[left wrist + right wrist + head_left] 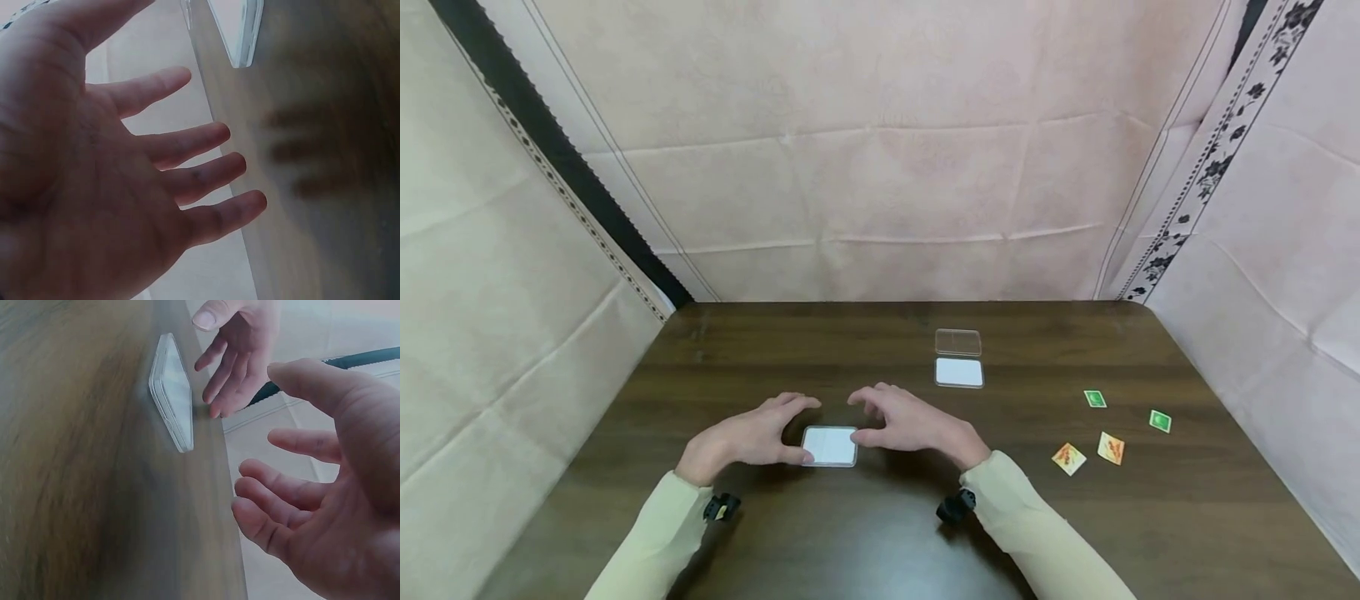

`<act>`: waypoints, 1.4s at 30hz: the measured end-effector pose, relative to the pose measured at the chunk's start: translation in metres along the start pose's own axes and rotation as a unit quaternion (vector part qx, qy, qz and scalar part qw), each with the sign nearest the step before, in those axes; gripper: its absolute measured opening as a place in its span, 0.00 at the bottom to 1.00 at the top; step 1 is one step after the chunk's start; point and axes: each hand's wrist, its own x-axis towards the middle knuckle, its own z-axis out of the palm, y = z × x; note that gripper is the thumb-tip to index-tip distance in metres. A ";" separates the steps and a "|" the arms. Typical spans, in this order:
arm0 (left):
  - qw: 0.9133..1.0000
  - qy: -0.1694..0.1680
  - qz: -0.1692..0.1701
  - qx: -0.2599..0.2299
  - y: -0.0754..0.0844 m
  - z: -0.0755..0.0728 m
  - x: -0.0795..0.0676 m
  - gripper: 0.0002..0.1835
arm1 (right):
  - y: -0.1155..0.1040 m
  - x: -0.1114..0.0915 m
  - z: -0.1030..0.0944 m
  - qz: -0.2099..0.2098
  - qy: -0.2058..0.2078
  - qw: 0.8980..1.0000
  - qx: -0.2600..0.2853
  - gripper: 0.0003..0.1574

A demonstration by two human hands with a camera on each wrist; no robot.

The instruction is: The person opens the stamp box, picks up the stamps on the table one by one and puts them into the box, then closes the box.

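Note:
A flat rectangular case with clear edges and a white top lies on the wooden table, between the two hands. On its left is my left hand, fingers spread and nothing held; in the head view its thumb tip overlaps the case's edge. Across from it, my right hand has its thumb near the right edge, fingers loosely bent. The right wrist view shows the case lying apart from both hands. A corner of the case appears at the top of the left wrist view.
Farther back lie a similar white-topped case and a clear lid-like tray. To the right are two small green cards and two orange-and-white cards. Pale cloth hangs behind the wooden table.

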 end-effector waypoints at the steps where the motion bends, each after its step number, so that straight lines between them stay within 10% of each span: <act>1: 1.000 -0.001 0.000 0.000 -0.001 0.001 0.000 0.43 | 0.000 0.001 0.001 -0.001 -0.001 1.000 0.000 0.36; 42: 0.999 -0.031 -0.018 0.031 -0.001 0.005 0.008 0.30 | -0.020 0.025 0.043 0.064 -0.004 0.993 -0.097 0.40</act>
